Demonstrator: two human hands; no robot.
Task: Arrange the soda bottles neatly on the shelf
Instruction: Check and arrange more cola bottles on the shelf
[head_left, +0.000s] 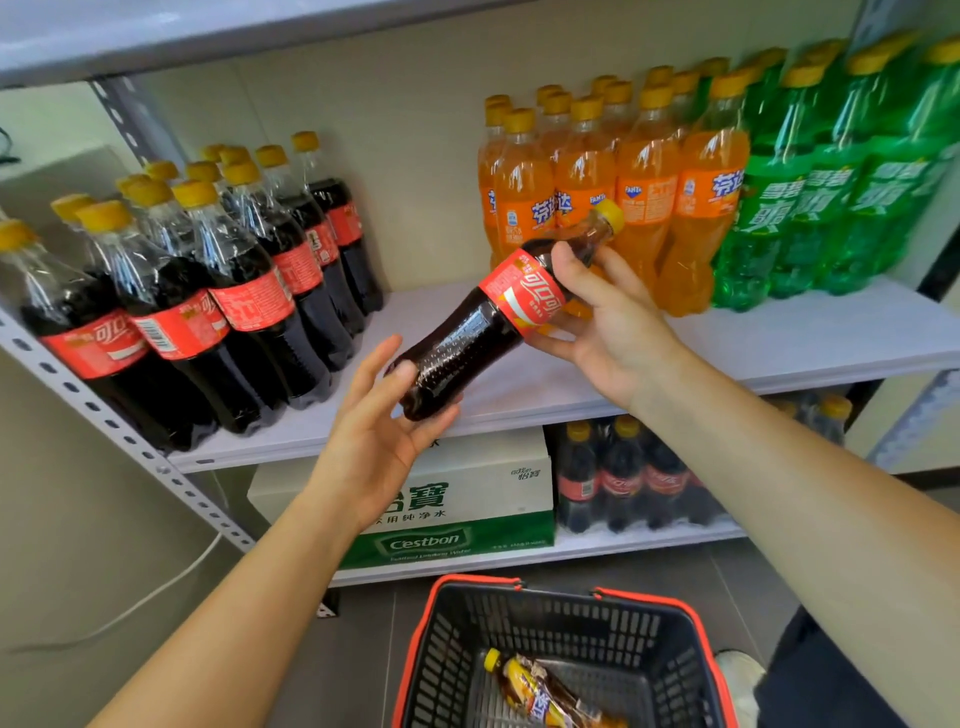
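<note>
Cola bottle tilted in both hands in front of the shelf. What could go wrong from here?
1. The cola bottle is tilted, the left hand only cupping its base and the right hand gripping near the neck; it might slip toward the basket below.
2. Its cap end sits close to the orange soda bottles; swinging it upright may knock one.
3. The cola row is tightly packed; a careless placement could topple neighbours.

shelf (779, 343): cola bottles (208, 291) left | orange sodas (613, 197) right | basket (561, 623) below, in front

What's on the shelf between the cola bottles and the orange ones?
Nothing stands there: the shelf is bare between the cola bottles and orange bottles, in the head view.
</note>
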